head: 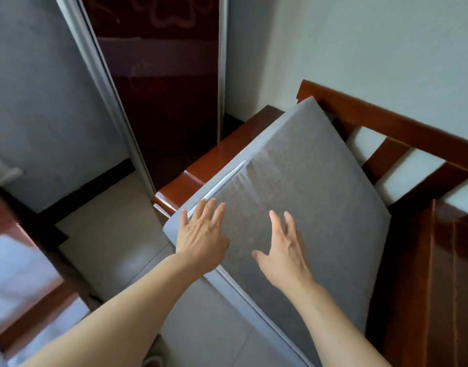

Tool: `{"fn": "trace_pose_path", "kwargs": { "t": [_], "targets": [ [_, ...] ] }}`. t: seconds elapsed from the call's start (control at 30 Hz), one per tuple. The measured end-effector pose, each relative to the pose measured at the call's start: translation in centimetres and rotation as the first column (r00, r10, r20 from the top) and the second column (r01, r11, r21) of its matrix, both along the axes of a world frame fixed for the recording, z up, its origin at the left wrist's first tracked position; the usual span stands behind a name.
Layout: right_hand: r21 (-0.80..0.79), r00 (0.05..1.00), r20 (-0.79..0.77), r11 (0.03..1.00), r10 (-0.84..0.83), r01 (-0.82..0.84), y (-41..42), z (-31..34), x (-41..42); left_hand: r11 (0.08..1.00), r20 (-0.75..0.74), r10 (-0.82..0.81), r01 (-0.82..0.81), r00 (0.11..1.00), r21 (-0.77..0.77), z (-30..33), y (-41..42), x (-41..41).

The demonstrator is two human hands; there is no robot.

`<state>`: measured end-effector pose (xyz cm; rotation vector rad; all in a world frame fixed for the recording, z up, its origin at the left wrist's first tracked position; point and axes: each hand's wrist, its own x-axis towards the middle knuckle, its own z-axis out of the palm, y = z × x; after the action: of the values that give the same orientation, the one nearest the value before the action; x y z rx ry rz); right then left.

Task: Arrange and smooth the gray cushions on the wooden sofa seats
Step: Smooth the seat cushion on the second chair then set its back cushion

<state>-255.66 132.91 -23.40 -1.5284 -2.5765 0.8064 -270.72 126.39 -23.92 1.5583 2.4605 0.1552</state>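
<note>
Both hands are spread flat: the left hand [201, 231] is pressed on the gray cushion [301, 197] near its front edge, the right hand [283, 250] beside it. That cushion is laid on the wooden sofa [426, 250] seat, its far corner propped against the slatted backrest [381, 115].

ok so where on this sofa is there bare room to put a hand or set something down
Free: the far half of the gray cushion, between the hands and the wooden backrest, and the wooden armrest along its left edge. Crowded: the near end, where the left hand lies flat at the corner and the right hand spreads beside it.
</note>
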Motion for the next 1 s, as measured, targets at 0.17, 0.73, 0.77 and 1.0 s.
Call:
{"fn": "trace_pose_path", "kwargs": {
  "t": [0.17, 0.73, 0.77, 1.0],
  "targets": [
    [-0.033, 0.999, -0.007, 0.999, 0.043, -0.044, -1.9, 0.0, -9.9, 1.0, 0.058, 0.012, -0.014, 0.998, 0.028, -2.1, -1.0, -8.0],
    [0.274, 0.945, 0.235, 0.948, -0.229, 0.162, -4.7, -8.1, -19.9, 0.891, 0.721, 0.454, -0.281, 0.524, -0.357, -13.6, 1.2, -17.0],
    [0.277, 0.939, 0.247, 0.946, -0.239, 0.167, -4.9, -8.3, -19.6, 0.875, 0.74, 0.478, -0.324, 0.472, -0.359, -13.9, 1.5, -16.9],
    [0.35, 0.879, 0.32, 0.906, -0.354, 0.237, -4.8, -8.6, -20.0, 0.781, 0.685, 0.605, -0.473, 0.406, -0.409, -14.3, 4.1, -15.9]
  ]
}}
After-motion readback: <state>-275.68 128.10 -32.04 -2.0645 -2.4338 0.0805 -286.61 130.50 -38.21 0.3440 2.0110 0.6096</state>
